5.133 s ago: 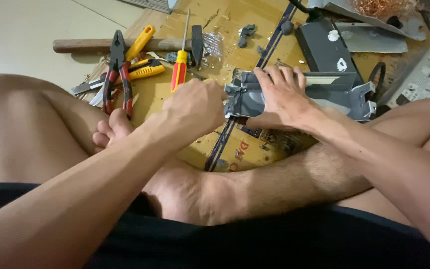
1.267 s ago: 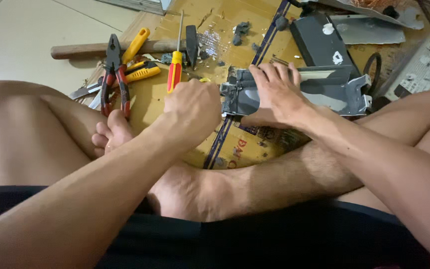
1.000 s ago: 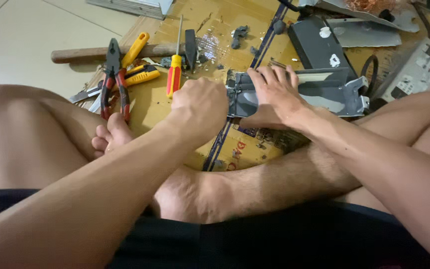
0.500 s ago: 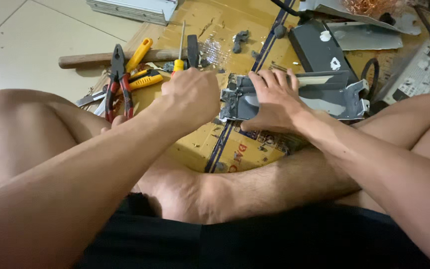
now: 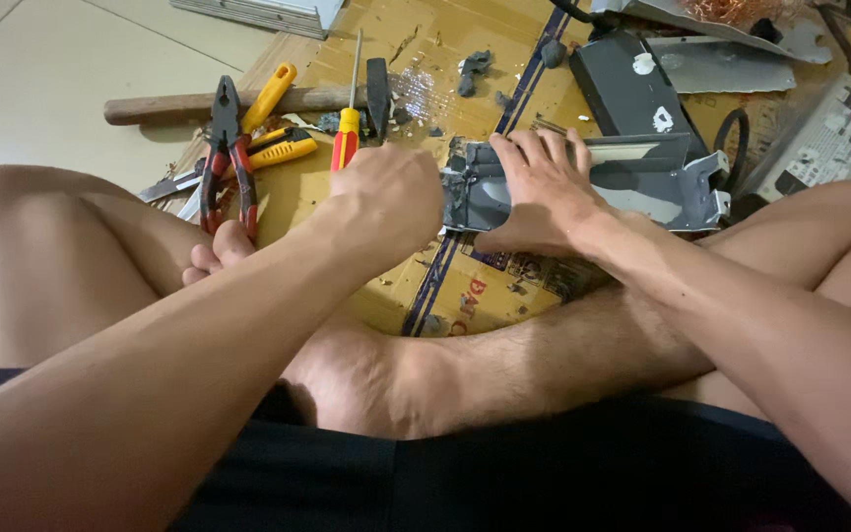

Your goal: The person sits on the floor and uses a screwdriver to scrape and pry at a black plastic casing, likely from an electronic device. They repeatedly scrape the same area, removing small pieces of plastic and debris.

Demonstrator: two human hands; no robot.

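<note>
— Pale floor tiles (image 5: 41, 49) run along the left, and a flattened sheet of brown cardboard (image 5: 445, 39) covers them where the person sits cross-legged. What lies in front?

— A grey sheet-metal casing (image 5: 642, 182) rests on the cardboard just past the crossed shins, long side running left to right. The right hand (image 5: 539, 192) lies on top of its left part, fingers spread over the upper edge, pressing it down and grasping it.

— And the left hand?

— The left hand (image 5: 391, 197) is clenched into a fist right against the casing's left end. I cannot tell what it grips; the fingers hide it.

— Tools nearby?

— Just beyond the left hand lies a screwdriver with a red and yellow handle (image 5: 347, 138), shaft pointing away. Further left sit red-handled pliers (image 5: 229, 158), a yellow-handled tool (image 5: 270, 94) and another with yellow and black grips (image 5: 283, 150). A hammer with a wooden handle (image 5: 209, 101) lies across behind them, its dark head near the screwdriver.

— Anything behind the casing?

— A dark grey box (image 5: 627, 94) touching its far side, a thin metal plate (image 5: 731, 64) further right, and a pale labelled unit (image 5: 824, 133) at the right edge. Small dark scraps (image 5: 475, 69) lie scattered near the top.
</note>
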